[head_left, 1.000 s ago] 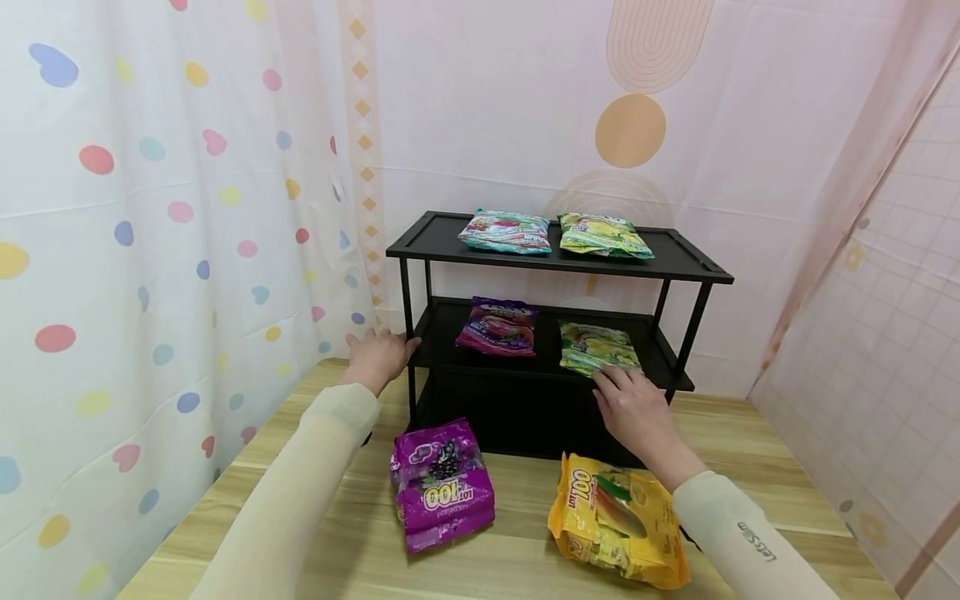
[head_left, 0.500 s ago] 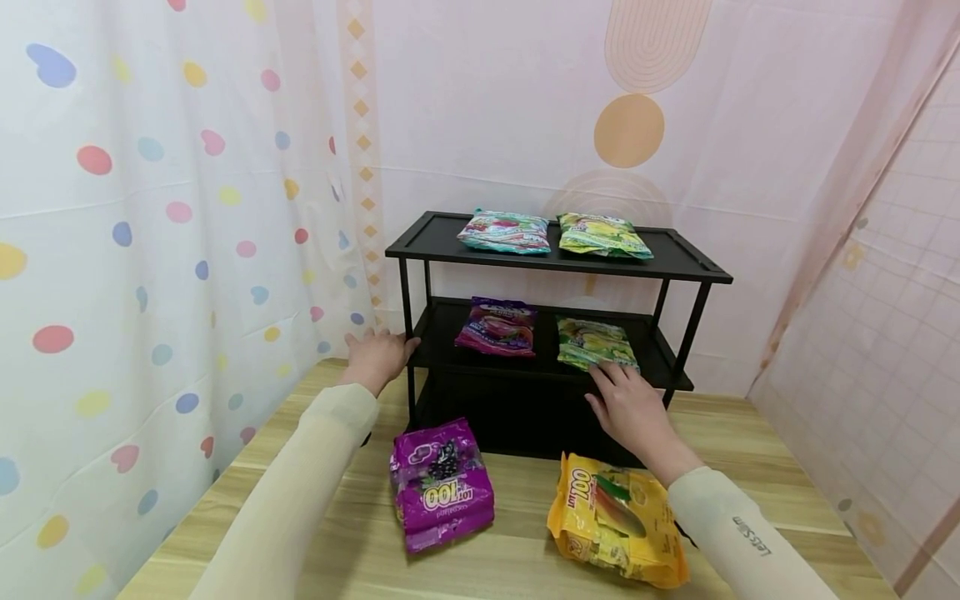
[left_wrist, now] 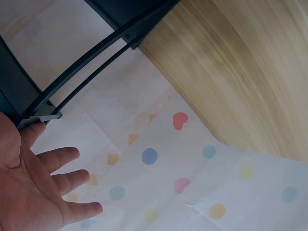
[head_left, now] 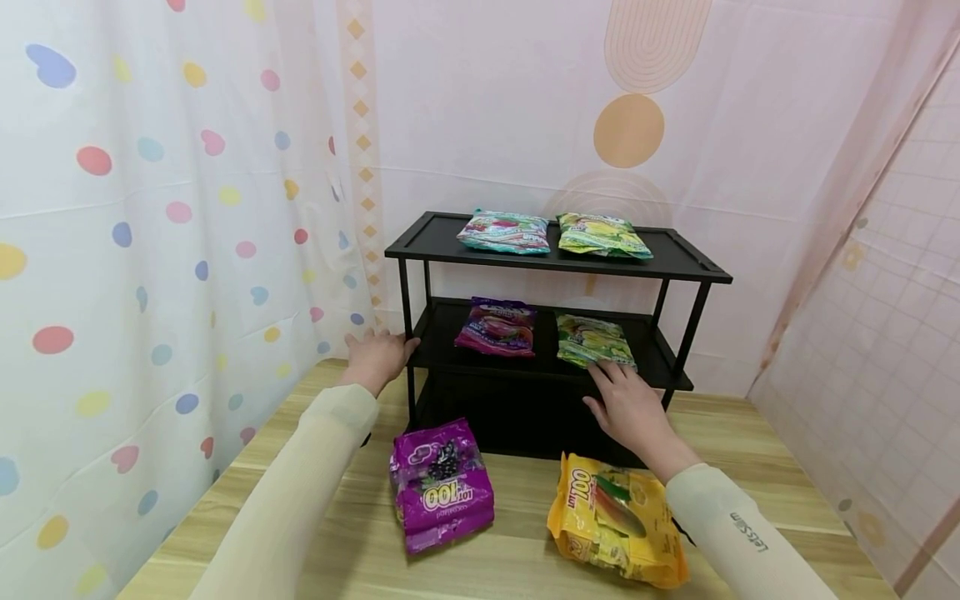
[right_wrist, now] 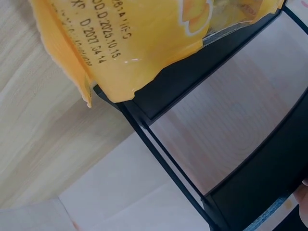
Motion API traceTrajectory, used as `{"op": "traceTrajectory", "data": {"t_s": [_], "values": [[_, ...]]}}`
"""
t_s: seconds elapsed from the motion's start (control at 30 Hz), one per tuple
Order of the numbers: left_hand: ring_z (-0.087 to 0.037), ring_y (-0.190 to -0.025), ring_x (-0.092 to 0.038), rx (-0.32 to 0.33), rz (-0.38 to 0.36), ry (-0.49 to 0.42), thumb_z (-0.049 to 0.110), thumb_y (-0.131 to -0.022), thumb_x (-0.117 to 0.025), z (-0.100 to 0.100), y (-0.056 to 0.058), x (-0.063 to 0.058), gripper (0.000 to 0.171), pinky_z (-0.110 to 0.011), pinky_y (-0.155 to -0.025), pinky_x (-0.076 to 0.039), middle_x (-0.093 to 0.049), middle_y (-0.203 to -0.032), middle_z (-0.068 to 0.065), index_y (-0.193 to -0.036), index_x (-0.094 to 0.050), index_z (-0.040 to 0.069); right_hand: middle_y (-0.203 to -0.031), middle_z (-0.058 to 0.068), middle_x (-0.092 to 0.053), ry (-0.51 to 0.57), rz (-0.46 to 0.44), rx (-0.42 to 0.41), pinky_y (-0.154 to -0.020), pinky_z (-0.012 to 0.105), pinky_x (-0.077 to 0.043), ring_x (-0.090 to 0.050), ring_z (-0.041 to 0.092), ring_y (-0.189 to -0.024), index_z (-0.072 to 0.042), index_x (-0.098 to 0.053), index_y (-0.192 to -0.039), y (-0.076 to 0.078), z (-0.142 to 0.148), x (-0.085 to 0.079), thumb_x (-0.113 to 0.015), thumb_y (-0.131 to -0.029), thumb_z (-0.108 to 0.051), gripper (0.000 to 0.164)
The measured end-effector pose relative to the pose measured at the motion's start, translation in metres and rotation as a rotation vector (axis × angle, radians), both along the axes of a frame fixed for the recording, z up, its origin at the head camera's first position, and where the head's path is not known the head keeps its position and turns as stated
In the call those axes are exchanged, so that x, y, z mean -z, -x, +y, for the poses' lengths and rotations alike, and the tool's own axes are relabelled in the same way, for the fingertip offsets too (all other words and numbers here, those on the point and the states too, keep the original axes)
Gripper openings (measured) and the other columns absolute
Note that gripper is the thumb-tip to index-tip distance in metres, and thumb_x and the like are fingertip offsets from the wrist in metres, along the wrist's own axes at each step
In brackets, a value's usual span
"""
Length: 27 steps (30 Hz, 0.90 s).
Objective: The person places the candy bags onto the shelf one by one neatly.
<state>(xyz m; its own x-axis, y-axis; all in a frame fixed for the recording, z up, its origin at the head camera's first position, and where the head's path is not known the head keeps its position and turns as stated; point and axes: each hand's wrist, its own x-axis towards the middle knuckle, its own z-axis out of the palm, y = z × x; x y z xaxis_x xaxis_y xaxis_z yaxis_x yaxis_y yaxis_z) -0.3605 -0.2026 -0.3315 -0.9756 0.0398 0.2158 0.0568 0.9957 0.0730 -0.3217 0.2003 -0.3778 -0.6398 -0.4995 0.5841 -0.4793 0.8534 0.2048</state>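
My left hand [head_left: 377, 358] is at the left side of a black three-tier rack [head_left: 678, 260], thumb against the frame by the middle shelf. In the left wrist view its fingers [left_wrist: 72, 183] are spread and hold nothing. The fingertips of my right hand [head_left: 632, 410] touch the front edge of a green-and-yellow candy bag [head_left: 592, 335], which lies flat on the middle shelf. To its left on that shelf lies a purple-pink candy bag [head_left: 497, 327]. Only a bit of the right hand [right_wrist: 302, 202] shows at the edge of the right wrist view.
A teal-and-white bag [head_left: 504, 232] and a yellow-green bag [head_left: 603, 235] lie on the top shelf. In front of the rack, a purple grape candy bag [head_left: 442, 487] and a yellow mango candy bag [head_left: 618, 521] lie on the wooden table [head_left: 517, 575]. Patterned curtains [head_left: 172, 275] surround it.
The green-and-yellow bag has slid slightly back and left on the middle shelf, with my right fingertips following its front edge. My left hand has stayed at the rack's side.
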Motion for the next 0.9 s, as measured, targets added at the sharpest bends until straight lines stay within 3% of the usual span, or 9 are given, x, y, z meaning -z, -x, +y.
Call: {"op": "traceTrajectory", "data": {"t_s": [0.37, 0.9], "values": [[-0.050, -0.127, -0.042, 0.001, 0.001, 0.000, 0.041, -0.109, -0.030, -0.0001, 0.0007, 0.0006, 0.054, -0.077, -0.102, -0.020, -0.056, -0.133, -0.025, -0.136, -0.058, 0.002, -0.142, 0.021, -0.051, -0.001, -0.090, 0.021, -0.106, 0.049, -0.040, -0.050, 0.036, -0.129, 0.001, -0.052, -0.141, -0.0012, -0.0003, 0.0005, -0.070, -0.094, -0.034, 0.061], [-0.049, -0.130, -0.041, -0.002, -0.007, -0.009, 0.041, -0.109, -0.030, 0.0002, 0.0000, 0.0012, 0.055, -0.077, -0.103, -0.018, -0.055, -0.135, -0.025, -0.138, -0.057, 0.004, -0.150, 0.023, -0.042, -0.028, -0.126, 0.021, -0.111, 0.055, -0.032, -0.041, 0.039, -0.137, 0.002, -0.039, -0.149, -0.0027, 0.0014, 0.0033, -0.070, -0.094, -0.034, 0.073]]}}
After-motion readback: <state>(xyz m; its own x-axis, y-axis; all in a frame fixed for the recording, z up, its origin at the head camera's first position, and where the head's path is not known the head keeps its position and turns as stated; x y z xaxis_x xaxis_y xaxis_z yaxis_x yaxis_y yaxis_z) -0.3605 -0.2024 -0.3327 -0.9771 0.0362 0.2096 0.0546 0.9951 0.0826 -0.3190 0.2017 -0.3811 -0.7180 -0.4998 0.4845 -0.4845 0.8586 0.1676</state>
